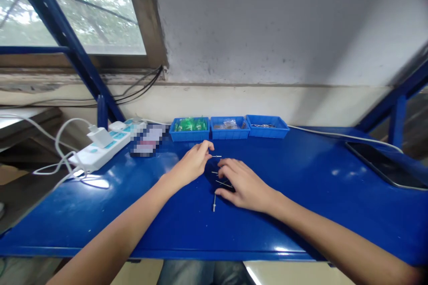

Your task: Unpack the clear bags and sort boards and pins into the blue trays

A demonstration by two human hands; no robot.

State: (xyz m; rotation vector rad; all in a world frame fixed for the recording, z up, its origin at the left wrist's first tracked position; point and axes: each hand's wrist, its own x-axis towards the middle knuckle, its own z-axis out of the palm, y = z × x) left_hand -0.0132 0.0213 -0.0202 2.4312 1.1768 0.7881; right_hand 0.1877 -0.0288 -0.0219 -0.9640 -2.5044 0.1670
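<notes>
Forearms (327, 236) reach in from both bottom corners, left hand (195, 159) pinching a metal pin (218, 156) just below frame centre, right hand (247, 185) half-curled, can't tell if gripping, nearer another pin (214, 205) at its lower left, long axis up-down on the tabletop (174, 234).

My left hand (196, 160) holds a slim silvery pin (217, 156), jutting rightward. Similar pins (224, 184) lie loose by my right hand (245, 183); the nearest pin (214, 205) has its thicker end toward me.
</notes>
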